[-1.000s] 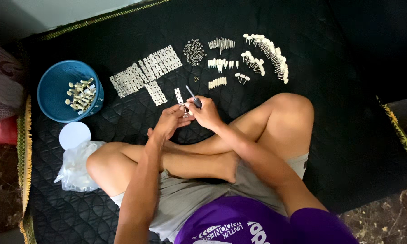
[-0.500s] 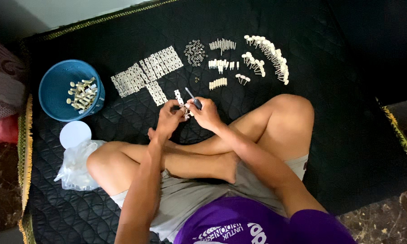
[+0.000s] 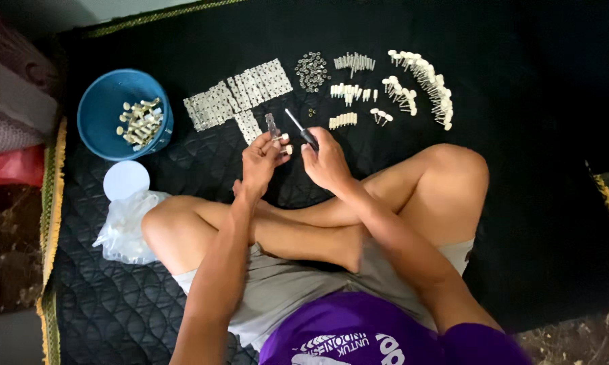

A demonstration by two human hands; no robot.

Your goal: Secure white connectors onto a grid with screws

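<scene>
Left hand: the left hand (image 3: 262, 157) was raised over the black quilted mat (image 3: 521, 203), its fingers (image 3: 282, 143) curled round a small metal plate (image 3: 273, 127) that stood up out of the grip; how much of the plate lay inside the hand could not be seen.
Right hand: the right hand (image 3: 326, 161) was closed on the dark handle of a small screwdriver (image 3: 299, 128), whose thin shaft pointed up and to the left, its tip close beside the plate; whether the tip touched the plate was too fine to tell.
Where the work sat: both hands were held close together just above the person's crossed legs, in front of the laid-out parts.
Metal strips: rows of pale metal strips (image 3: 240, 98) lay on the mat just beyond the left hand; single pieces could not be told apart.
Small hardware: a heap of tiny dark rings or nuts (image 3: 311, 71) and a cluster of screws (image 3: 354, 63) lay farther back, too small to make out exactly.
White pegs: white knobbed pegs (image 3: 423, 84) lay in a curved row on the right, with shorter groups between them and the hands.
Bowl: a blue bowl (image 3: 95, 108) to the left held more pale pegs, piled so that their number was unclear.
Lid and bag: a round white lid (image 3: 126, 179) lay below the bowl, touching a crumpled clear plastic bag (image 3: 123, 226) partly hidden behind the left knee.
Cut off: the person's torso in a purple shirt (image 3: 358, 334) ran out of the lower edge.
</scene>
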